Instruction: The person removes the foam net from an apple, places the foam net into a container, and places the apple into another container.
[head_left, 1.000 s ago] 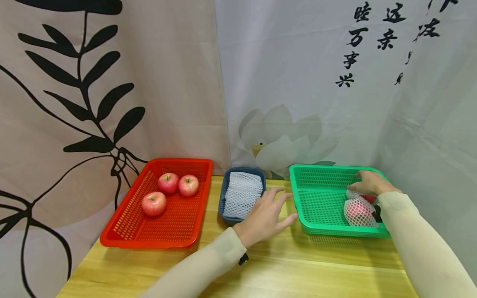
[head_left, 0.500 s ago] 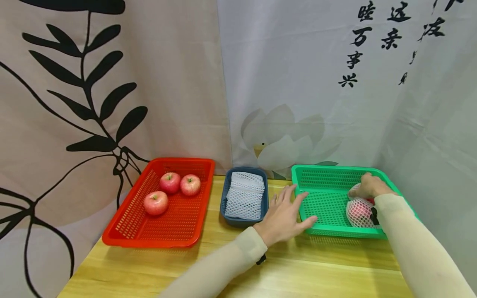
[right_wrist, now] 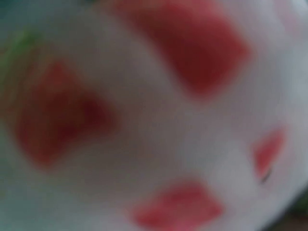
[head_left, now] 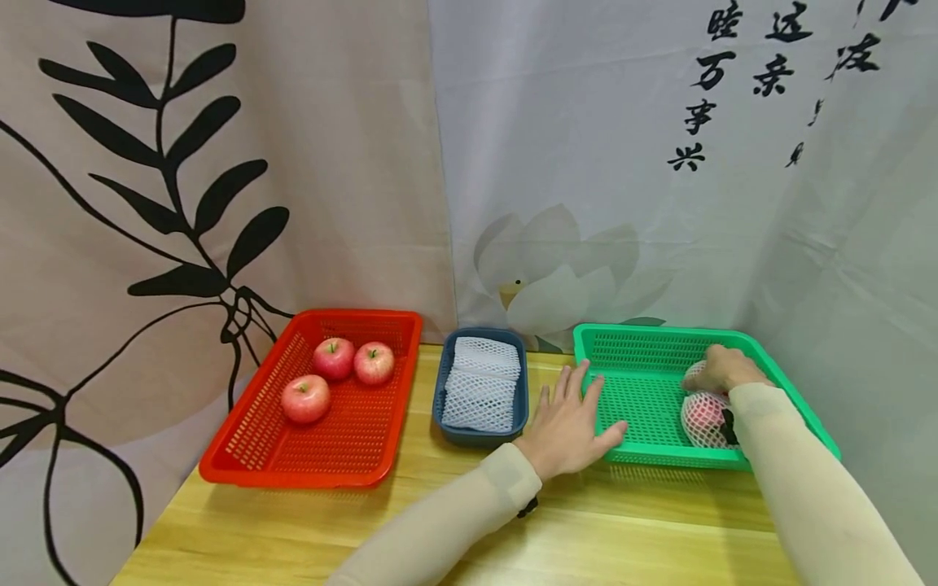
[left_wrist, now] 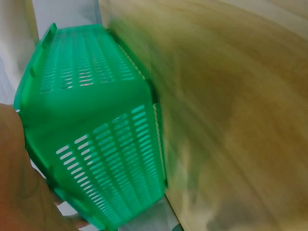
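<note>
Inside the green basket (head_left: 633, 399), my right hand (head_left: 727, 368) curls over an apple in white foam netting (head_left: 691, 376), mostly hidden beneath the fingers. Close in front of it lies another netted apple (head_left: 707, 419), partly behind the wrist. Blurred white netting with red apple skin (right_wrist: 192, 53) in its gaps fills the right wrist view. My left hand (head_left: 563, 435) lies at the basket's near left rim with its fingers spread and fairly straight. In the left wrist view, that hand (left_wrist: 21, 187) lies along the rim, and the basket's slotted side (left_wrist: 113, 159) shows.
A red basket (head_left: 352, 456) on the left holds three bare apples (head_left: 306, 399). Between the baskets stands a dark blue bin (head_left: 476, 439) with white foam net sleeves (head_left: 479, 391). A curtain (head_left: 352, 163) hangs behind the wooden table (head_left: 623, 529).
My left hand has moved right from beside the blue bin to the green basket's rim. The right hand has lowered and closed over the far netted apple. The view has shifted slightly.
</note>
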A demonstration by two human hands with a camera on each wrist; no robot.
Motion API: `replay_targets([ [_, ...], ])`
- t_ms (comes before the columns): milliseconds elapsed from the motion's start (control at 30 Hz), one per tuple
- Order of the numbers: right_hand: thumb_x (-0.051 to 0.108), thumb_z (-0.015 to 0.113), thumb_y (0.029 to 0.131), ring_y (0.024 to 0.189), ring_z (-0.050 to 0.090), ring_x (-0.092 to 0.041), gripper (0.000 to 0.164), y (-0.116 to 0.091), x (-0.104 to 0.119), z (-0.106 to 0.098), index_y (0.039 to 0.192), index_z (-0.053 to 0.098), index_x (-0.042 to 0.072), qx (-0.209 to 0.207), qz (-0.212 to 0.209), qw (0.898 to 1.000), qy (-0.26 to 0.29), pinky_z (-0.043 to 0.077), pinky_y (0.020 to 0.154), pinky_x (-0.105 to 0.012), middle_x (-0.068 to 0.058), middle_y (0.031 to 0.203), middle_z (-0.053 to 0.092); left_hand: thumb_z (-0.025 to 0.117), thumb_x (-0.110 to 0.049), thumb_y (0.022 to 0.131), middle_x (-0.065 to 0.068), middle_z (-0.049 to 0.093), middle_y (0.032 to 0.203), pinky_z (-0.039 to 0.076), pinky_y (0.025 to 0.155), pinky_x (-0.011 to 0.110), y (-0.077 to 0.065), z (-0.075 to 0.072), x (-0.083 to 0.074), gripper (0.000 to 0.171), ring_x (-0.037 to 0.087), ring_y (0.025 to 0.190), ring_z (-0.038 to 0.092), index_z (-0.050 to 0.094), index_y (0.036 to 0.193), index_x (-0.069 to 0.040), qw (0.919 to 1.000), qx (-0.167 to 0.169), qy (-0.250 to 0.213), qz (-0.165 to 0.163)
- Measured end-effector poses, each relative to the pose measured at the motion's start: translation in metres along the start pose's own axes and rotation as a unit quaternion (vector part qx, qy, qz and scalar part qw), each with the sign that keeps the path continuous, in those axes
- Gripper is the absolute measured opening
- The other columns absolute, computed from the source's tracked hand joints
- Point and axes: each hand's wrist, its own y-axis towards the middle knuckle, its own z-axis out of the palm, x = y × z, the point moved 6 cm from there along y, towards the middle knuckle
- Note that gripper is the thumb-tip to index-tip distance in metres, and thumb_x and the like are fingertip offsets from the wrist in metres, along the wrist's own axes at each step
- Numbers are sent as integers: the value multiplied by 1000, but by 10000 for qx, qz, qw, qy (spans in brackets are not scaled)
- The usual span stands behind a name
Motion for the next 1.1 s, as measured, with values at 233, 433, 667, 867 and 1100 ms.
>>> replay_targets([
  [233,36,90,99,117,69,-58,94,8,-6,5,161,43,-18,-36,-251,9992,309,63,79,-51,-51,147,57,35,-80,114,4,2,200,36,140,72,-1,4,5,103,37,185,19,10,189,-14,9995,50,-132,-289],
  [433,42,92,98,99,68,-48,85,4,-8,5,140,53,-20,-34,-54,9995,309,57,74,-51,-41,122,66,34,-80,114,3,2,200,35,141,72,1,4,6,102,37,184,20,9,189,-16,9996,83,-72,-255],
  [667,43,92,99,124,62,-68,99,2,-1,6,156,46,-23,-73,-46,9993,376,63,92,-68,-53,143,55,35,-79,114,2,1,200,35,140,73,1,6,5,102,37,183,23,6,189,-17,9995,143,-71,-266],
  [867,42,90,97,123,68,-63,106,9,9,9,164,38,-21,-107,-511,9985,144,65,91,-67,-49,145,60,36,-79,114,4,3,200,36,140,74,0,5,4,101,36,183,25,3,189,-19,9994,181,-63,-283],
  [1100,37,90,99,117,72,-57,95,9,21,11,161,44,-18,-242,-808,9963,147,65,91,-66,-44,137,67,37,-78,114,3,3,200,37,139,74,0,5,3,101,36,182,26,5,189,-18,9994,136,-55,-297],
])
